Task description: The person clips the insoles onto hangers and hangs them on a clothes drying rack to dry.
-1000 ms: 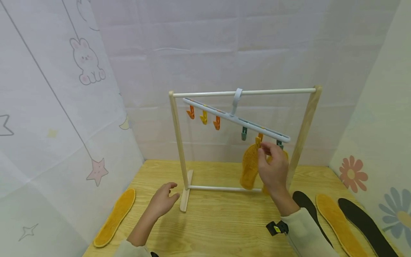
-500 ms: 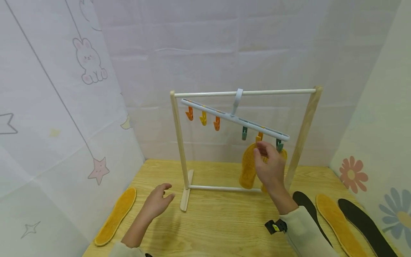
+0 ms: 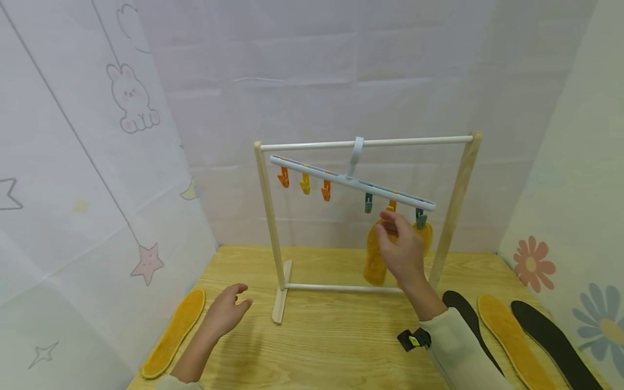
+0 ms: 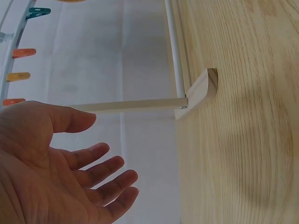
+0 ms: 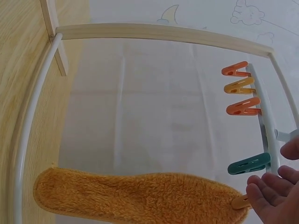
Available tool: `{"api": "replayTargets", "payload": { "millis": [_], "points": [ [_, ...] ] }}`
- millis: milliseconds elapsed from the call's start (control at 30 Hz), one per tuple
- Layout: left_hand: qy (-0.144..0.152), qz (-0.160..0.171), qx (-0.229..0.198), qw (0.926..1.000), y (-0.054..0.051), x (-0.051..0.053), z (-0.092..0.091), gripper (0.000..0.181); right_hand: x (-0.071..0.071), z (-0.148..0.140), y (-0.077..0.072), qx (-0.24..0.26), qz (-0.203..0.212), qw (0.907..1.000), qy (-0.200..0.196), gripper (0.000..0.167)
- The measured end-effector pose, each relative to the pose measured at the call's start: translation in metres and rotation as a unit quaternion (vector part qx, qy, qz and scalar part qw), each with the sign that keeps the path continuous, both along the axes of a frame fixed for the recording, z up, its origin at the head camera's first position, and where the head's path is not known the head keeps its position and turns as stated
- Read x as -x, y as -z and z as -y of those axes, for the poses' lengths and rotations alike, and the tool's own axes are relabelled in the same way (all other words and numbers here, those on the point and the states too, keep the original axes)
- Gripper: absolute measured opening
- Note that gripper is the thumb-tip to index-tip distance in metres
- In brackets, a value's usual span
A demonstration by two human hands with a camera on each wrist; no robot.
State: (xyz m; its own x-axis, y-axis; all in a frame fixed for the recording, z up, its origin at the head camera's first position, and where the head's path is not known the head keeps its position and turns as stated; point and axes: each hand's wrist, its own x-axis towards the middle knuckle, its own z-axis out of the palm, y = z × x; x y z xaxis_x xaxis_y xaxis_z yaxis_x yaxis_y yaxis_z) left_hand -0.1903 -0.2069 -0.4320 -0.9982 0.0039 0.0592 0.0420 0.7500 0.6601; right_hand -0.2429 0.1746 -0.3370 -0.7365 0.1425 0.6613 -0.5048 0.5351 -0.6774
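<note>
A light blue clip hanger [image 3: 312, 170] hangs tilted from the rack's top rod, its right end lower. A fuzzy orange insole [image 3: 374, 257] dangles from a yellow-orange clip [image 5: 241, 201], and a second orange insole [image 3: 426, 237] from the green end clip [image 3: 421, 218], partly behind my right hand [image 3: 404, 246]. That hand is beside the yellow-orange clip, thumb apart from the loosely bent fingers, holding nothing. My left hand [image 3: 224, 314], fingers spread and holding nothing, hovers above the table left of the rack. In the left wrist view its palm [image 4: 37, 177] faces inward.
A wooden rack [image 3: 270, 211] with white rods stands on the wood-grain table [image 3: 317, 341]. An orange insole [image 3: 174, 333] lies at the left; at the right lie a black insole [image 3: 465, 314], an orange one [image 3: 512, 338] and another black one [image 3: 551, 338]. Several clips hang unoccupied.
My right hand has let go of the yellow-orange clip and drawn slightly away; the insole stays hanging. The hanger's tilt has lessened slightly. My left hand has moved left and down.
</note>
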Motion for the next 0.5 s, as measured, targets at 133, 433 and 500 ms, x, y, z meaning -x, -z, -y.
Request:
{"api": "replayTargets", "payload": {
  "millis": [133,433,500],
  "points": [
    [-0.007,0.009,0.004,0.9999,0.0,-0.001,0.007,0.044,0.002,0.001,-0.001,0.009,0.016,0.9997,-0.014,0.033],
    [-0.011,0.018,-0.003,0.9998,0.0,-0.005,0.021,0.045,0.009,0.003,0.0,0.009,0.037,0.999,-0.025,0.037],
    [-0.012,0.021,-0.006,0.9997,0.0,-0.005,0.024,0.046,0.01,0.005,-0.001,0.012,0.04,0.9987,-0.03,0.039]
  ]
}}
